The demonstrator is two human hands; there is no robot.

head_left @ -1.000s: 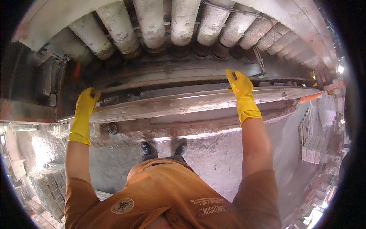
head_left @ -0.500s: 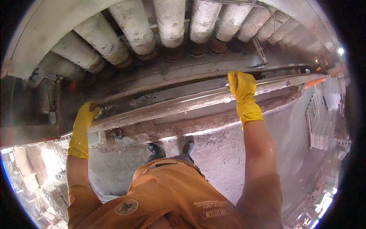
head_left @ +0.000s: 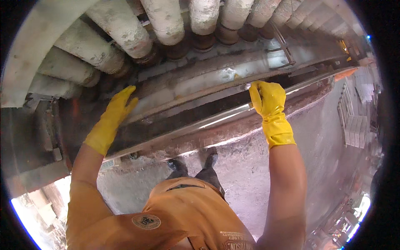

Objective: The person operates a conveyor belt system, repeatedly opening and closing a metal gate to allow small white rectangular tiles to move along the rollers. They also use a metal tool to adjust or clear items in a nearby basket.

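Across the middle of the view runs a long metal rail (head_left: 200,125); right hand (head_left: 268,100), yellow-gloved, clamped on it, left hand (head_left: 112,118) lying flat with fingers apart on the same rail. Above: row of crusted white pipes (head_left: 166,25). Below: dusty concrete floor (head_left: 246,175) and stacked pale blocks (head_left: 354,125) far right.

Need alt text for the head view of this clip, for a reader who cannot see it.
A person in yellow rubber gloves leans over a long metal rail on a grimy machine: the left hand lies flat and open on its surface, the right hand is closed around the rail. A row of crusted whitish rollers runs above, and the person's orange shirt and dark shoes show below.
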